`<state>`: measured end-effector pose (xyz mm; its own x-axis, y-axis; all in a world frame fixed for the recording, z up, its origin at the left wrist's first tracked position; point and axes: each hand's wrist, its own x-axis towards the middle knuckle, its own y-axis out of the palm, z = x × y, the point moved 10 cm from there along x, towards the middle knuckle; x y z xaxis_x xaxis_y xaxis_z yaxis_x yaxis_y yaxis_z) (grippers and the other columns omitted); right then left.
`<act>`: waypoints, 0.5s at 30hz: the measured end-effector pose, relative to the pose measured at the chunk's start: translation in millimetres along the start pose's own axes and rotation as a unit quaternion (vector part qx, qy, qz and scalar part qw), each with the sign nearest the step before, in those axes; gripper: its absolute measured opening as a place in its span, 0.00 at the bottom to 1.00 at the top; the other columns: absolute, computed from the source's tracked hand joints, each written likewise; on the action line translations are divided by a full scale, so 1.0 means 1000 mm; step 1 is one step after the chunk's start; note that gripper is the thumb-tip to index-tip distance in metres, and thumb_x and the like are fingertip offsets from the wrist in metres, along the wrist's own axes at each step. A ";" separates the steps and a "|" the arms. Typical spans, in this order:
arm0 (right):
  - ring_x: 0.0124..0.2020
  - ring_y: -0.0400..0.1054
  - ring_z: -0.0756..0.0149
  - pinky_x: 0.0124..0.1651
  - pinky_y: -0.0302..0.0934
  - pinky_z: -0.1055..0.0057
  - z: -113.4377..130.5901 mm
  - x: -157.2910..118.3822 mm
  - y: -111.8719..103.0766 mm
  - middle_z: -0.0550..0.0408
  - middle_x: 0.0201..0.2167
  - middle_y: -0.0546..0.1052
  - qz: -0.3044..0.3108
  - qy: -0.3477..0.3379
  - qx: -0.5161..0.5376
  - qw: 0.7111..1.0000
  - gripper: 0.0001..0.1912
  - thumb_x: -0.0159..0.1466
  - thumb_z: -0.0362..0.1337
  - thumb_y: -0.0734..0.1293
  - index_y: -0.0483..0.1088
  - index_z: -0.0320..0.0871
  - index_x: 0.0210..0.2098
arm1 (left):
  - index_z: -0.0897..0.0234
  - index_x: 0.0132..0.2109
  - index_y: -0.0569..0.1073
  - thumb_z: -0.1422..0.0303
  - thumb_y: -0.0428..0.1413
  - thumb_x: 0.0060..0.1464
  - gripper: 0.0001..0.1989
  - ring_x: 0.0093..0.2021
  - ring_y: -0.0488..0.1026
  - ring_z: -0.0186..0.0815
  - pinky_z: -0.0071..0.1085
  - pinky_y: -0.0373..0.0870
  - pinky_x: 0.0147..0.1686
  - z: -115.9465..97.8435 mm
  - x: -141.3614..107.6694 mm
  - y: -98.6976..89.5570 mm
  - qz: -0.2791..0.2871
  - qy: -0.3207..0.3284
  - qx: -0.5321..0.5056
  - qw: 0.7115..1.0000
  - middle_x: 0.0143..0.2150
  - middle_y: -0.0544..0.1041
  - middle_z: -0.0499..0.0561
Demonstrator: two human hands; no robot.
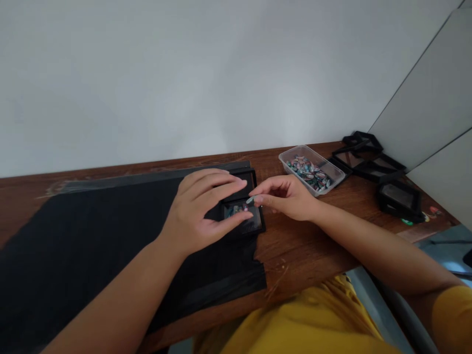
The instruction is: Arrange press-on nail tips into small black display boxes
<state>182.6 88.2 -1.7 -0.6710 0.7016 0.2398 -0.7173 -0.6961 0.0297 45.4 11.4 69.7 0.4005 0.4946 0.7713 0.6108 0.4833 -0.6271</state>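
Note:
An open black case (261, 221) lies on the dark cloth, with a few small shiny pieces (236, 210) in its lower half. Over its left side is my left hand (202, 206), fingers spread and holding nothing; it hides part of the case. My right hand (283, 196) pinches a small pale green piece (250, 199) between thumb and forefinger, just above the case's right side. To the right of the case stands a clear plastic container (334, 173) with many similar multicoloured pieces inside.
Several black cases (400, 196) lie at the right end of the wooden table (295, 250). Small coloured items (435, 210) sit beside them. The black cloth (110, 231) covers the table's left part. A white wall (184, 73) rises behind.

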 end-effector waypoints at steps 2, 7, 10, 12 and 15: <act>0.34 0.78 0.70 0.33 0.72 0.75 0.002 -0.002 0.004 0.55 0.37 0.87 0.008 0.004 0.008 1.000 0.14 0.66 0.48 0.81 0.85 0.45 0.43 | 0.48 0.53 0.83 0.52 0.65 0.68 0.12 0.51 0.85 0.48 0.51 0.83 0.55 0.007 0.001 0.004 0.022 -0.047 -0.009 0.999 0.47 0.88 0.50; 0.35 0.79 0.69 0.35 0.74 0.74 0.008 -0.003 0.009 0.54 0.37 0.87 0.016 -0.012 0.006 1.000 0.12 0.66 0.46 0.81 0.85 0.44 0.41 | 0.46 0.40 0.85 0.54 0.63 0.69 0.09 0.43 0.84 0.44 0.49 0.84 0.49 0.012 0.004 0.004 0.034 -0.087 -0.043 0.995 0.40 0.87 0.47; 0.34 0.78 0.70 0.39 0.75 0.72 0.013 -0.002 0.009 0.56 0.35 0.87 0.019 -0.039 0.013 0.999 0.09 0.67 0.43 0.81 0.85 0.44 0.40 | 0.46 0.39 0.85 0.58 0.64 0.69 0.08 0.41 0.83 0.42 0.46 0.83 0.46 0.008 0.004 0.002 0.017 -0.065 -0.066 0.996 0.39 0.87 0.46; 0.34 0.79 0.70 0.42 0.75 0.71 0.014 -0.002 0.009 0.56 0.35 0.87 0.020 -0.051 0.015 0.998 0.08 0.67 0.42 0.81 0.86 0.44 0.40 | 0.46 0.39 0.85 0.57 0.63 0.69 0.09 0.41 0.83 0.42 0.47 0.83 0.48 0.010 0.003 0.005 0.027 -0.080 -0.071 0.994 0.40 0.87 0.47; 0.37 0.80 0.69 0.44 0.76 0.70 0.012 -0.002 0.008 0.54 0.37 0.88 0.020 -0.051 0.000 0.998 0.10 0.68 0.44 0.81 0.86 0.44 0.41 | 0.46 0.39 0.86 0.54 0.62 0.69 0.10 0.40 0.83 0.43 0.48 0.84 0.48 0.014 0.002 0.009 0.043 -0.104 -0.072 0.991 0.39 0.87 0.47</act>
<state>180.9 79.7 9.9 -0.6769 0.6532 0.3393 -0.6895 -0.7240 0.0185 41.9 26.7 64.1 0.3153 0.6748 0.6673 0.6771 0.3327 -0.6564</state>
